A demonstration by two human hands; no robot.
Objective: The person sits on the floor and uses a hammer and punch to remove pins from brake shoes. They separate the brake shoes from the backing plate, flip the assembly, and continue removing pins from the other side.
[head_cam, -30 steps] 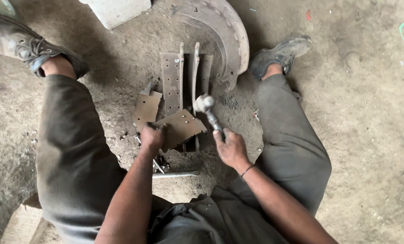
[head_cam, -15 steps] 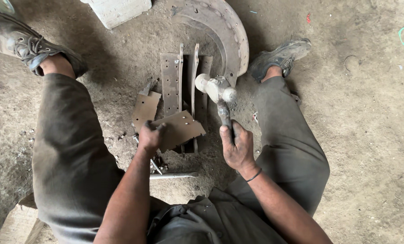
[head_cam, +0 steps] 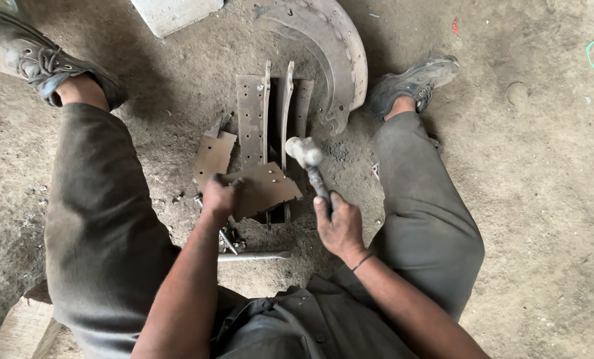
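Sitting on a dusty grey concrete floor (head_cam: 549, 199), legs spread, scuffed grey work shoes (head_cam: 413, 83) out to either side. Right hand (head_cam: 338, 226) wrapped tight round the dark handle of a steel ball-headed hammer (head_cam: 308, 159), fingers fully closed on it, head raised just above the work and a bit right of centre. Left hand (head_cam: 218, 198) closed too, pinching what looks like a thin metal punch or chisel (head_cam: 234, 183) against the left edge of a flat, rusty brown brake lining piece with rivet holes (head_cam: 265, 189); too small and hidden to tell exactly what tool. That lining piece lying loose and tilted across the near end of a rusty steel brake shoe with two upright ribs (head_cam: 270, 113), right between the knees. Second brownish lining fragment (head_cam: 212, 156) just left of the shoe, touching the floor. Bigger curved rusty brake shoe (head_cam: 333, 50) propped on edge behind, near the right foot. Plain steel rod (head_cam: 254, 256) flat on the floor close to the body, below both hands. Pale concrete block (head_cam: 174, 12) at the top edge.
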